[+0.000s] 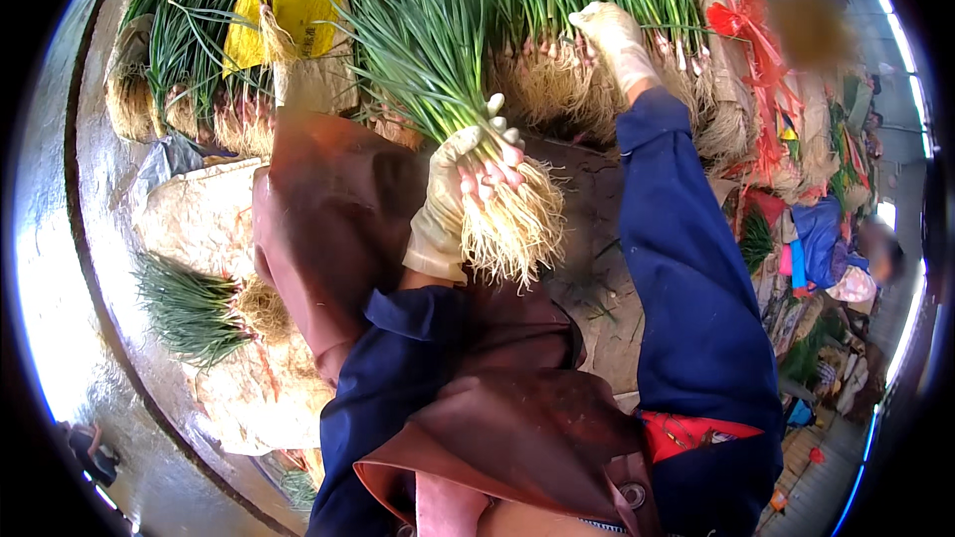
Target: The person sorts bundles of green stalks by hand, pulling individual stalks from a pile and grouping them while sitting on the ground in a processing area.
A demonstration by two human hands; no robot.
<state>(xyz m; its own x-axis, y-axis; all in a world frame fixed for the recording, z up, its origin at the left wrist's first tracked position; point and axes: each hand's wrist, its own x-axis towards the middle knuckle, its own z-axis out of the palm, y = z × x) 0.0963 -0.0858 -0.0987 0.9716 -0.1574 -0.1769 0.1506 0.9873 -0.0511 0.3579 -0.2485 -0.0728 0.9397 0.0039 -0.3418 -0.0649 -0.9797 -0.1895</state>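
My left hand [443, 204], in a pale glove, is closed around a bunch of spring onions [492, 174] above my lap. Its pinkish bulbs and long, pale roots hang to the right of the fist, and the green leaves fan up and to the left. Farther off, my gloved right hand [609, 35] has its fingers bent together at the stems of a row of spring onions [557, 50] lying with roots toward me. What is between those fingers is largely hidden.
A brown apron [348, 199] covers my legs. A smaller onion bundle [209, 308] lies on sacking at the left. Tied bunches [244, 119] and a yellow and black bag [288, 30] sit at the far left. Red plastic strips [751, 60] hang at the right; people sit beyond.
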